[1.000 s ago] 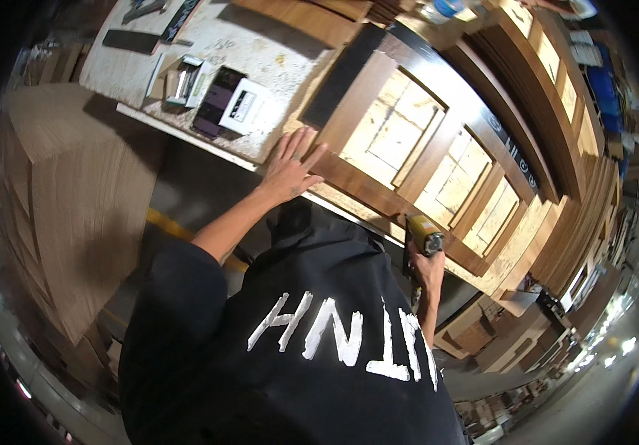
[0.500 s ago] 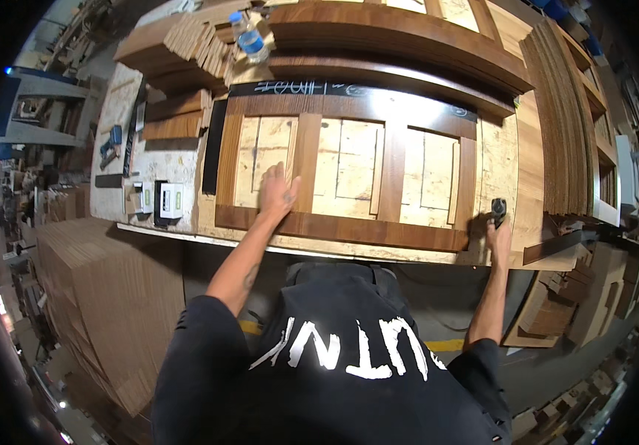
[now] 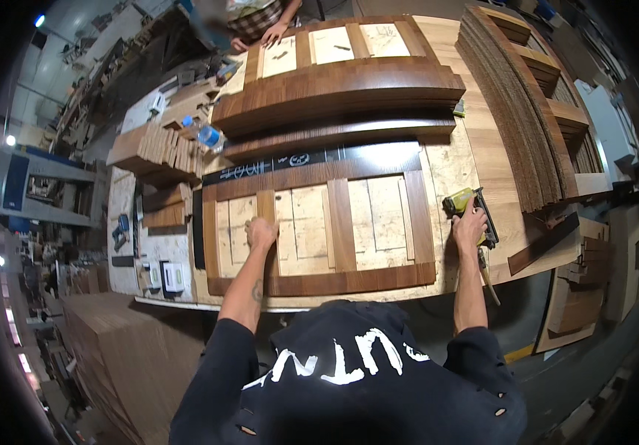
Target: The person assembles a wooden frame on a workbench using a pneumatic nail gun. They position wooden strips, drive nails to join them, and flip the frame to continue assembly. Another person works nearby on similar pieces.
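A brown wooden frame [image 3: 343,222] with three openings lies flat before me, thin light strips along some of its inner edges. My left hand [image 3: 262,233] is closed over its left inner upright, fingers curled at one side and thumb at the other. To the right of the frame, my right hand [image 3: 468,228] grips a yellow-green and black nail gun [image 3: 459,202], which is on the tabletop. Part of the tool's body is hidden by the fingers, and a thin hose [image 3: 488,277] hangs from it past the table's front edge.
Beyond the frame stand stacked brown frames [image 3: 334,93] and a water bottle [image 3: 208,135]. Wood blocks [image 3: 158,150] and small white boxes [image 3: 173,277] are at left. Tall stacked panels [image 3: 508,111] stand at right. Across the table is another person's hand [image 3: 275,33].
My view has shifted, bringing the far side and another person into sight. My left hand has curled over the upright. The nail gun in my right hand has turned to show its side.
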Tool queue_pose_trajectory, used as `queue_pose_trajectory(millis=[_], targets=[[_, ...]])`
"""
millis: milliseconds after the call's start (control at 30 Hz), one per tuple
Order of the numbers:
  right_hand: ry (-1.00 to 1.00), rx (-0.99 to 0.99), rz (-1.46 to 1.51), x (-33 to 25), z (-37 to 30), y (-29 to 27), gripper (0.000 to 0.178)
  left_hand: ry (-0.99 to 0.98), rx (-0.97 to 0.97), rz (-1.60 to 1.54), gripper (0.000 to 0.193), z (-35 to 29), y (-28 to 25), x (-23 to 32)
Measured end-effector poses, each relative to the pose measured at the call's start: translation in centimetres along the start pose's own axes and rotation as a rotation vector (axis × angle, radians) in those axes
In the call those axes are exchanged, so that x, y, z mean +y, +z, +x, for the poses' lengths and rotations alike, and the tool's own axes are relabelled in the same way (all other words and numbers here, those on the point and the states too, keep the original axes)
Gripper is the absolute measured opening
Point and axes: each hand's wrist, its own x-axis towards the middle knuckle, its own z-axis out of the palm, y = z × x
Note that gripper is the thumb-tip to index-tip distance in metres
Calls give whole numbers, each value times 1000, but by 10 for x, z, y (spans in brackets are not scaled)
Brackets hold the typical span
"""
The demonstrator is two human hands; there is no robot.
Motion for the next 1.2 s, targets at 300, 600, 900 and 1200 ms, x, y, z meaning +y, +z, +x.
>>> queue_pose_trajectory(millis=[300, 600, 900, 1200], targets=[[-1, -134, 399, -117, -27, 42, 80, -104, -85, -19, 67, 9, -18, 1], [90, -19, 626, -112, -28, -67, 80, -24, 183, -208, 60, -33, -68, 14], [36, 331, 1104, -120, -23, -188, 47, 53, 638, -452, 63, -60, -183, 56], [-51, 95, 2037, -90, -35, -96, 74, 134, 633, -1024, 63, -25, -65, 2]])
